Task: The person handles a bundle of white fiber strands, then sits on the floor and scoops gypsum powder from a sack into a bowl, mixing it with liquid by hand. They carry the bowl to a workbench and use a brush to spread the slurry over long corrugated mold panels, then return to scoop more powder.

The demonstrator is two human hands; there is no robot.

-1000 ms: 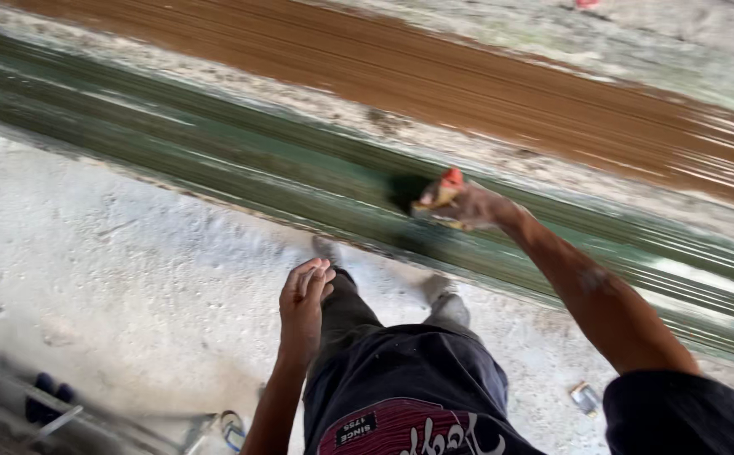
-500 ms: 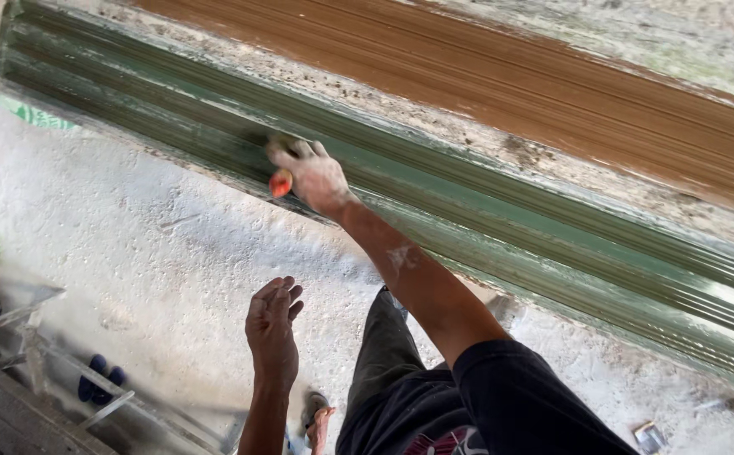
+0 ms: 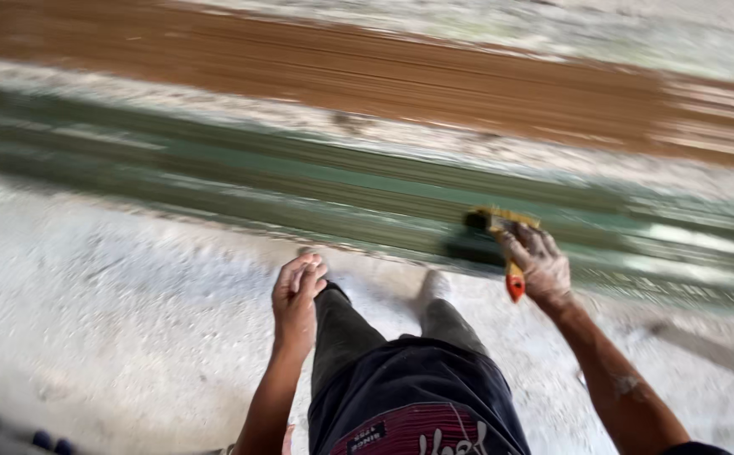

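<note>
Pale concrete floor (image 3: 114, 320) carries a long green moulded board (image 3: 299, 181). Right hand (image 3: 539, 265) grips a paintbrush (image 3: 501, 232) against the board's near edge; left hand (image 3: 297, 297) hangs loosely curled, holding nothing.

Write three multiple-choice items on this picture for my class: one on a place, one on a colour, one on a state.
1. Where are the brush bristles?
A on the green moulding
B on the floor
C in a tin

2. What colour is the handle tip?
A blue
B red
C white

3. How is the left hand?
A gripping a rag
B empty, by the knee
C flat on the floor

Key: 1 A, the bristles touch the green strip; 2 B, a red end shows below the right hand; 3 B, it holds nothing.
</note>
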